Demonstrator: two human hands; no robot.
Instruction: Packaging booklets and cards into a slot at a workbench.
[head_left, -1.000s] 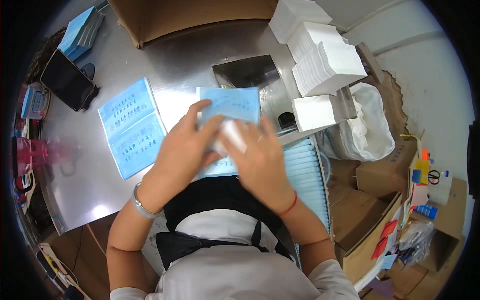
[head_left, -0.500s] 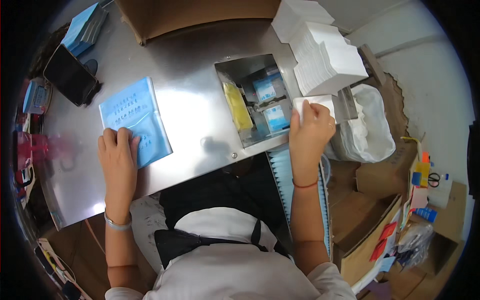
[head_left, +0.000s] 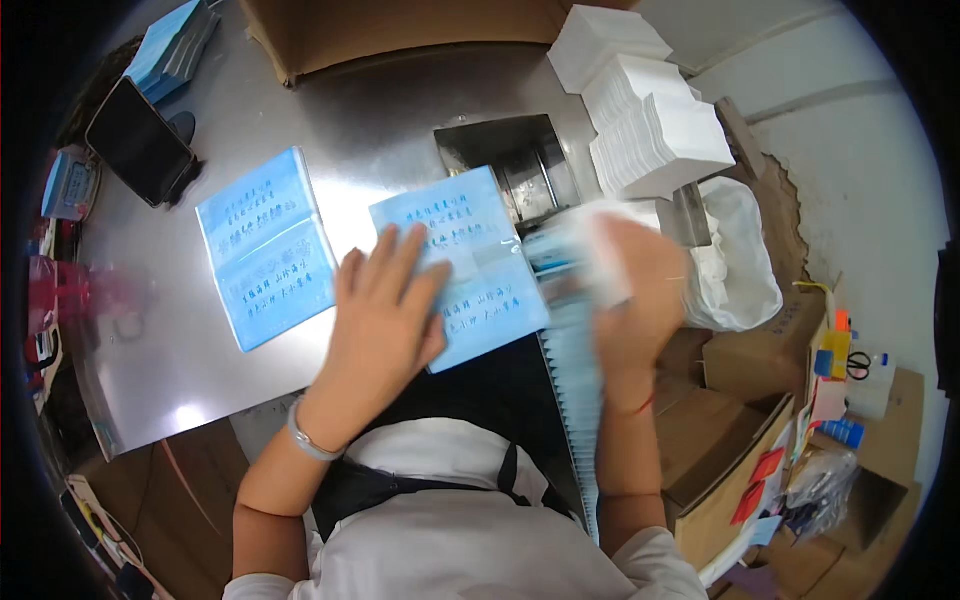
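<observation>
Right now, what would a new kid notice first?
Probably the two bright blue printed packets: the left one on the shiny metal table, the right one under the left hand. Next come the tall white napkin stacks at the table's far right, and the blurred right hand holding something white.

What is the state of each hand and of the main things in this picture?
Left hand: open, resting on the right blue packet
Right hand: closed on a white napkin, both blurred
Right blue packet: overhanging the metal table's front edge
Left blue packet: lying flat
Phone: propped up, screen dark
Napkin stacks: piled up
White bag: open at the top
</observation>
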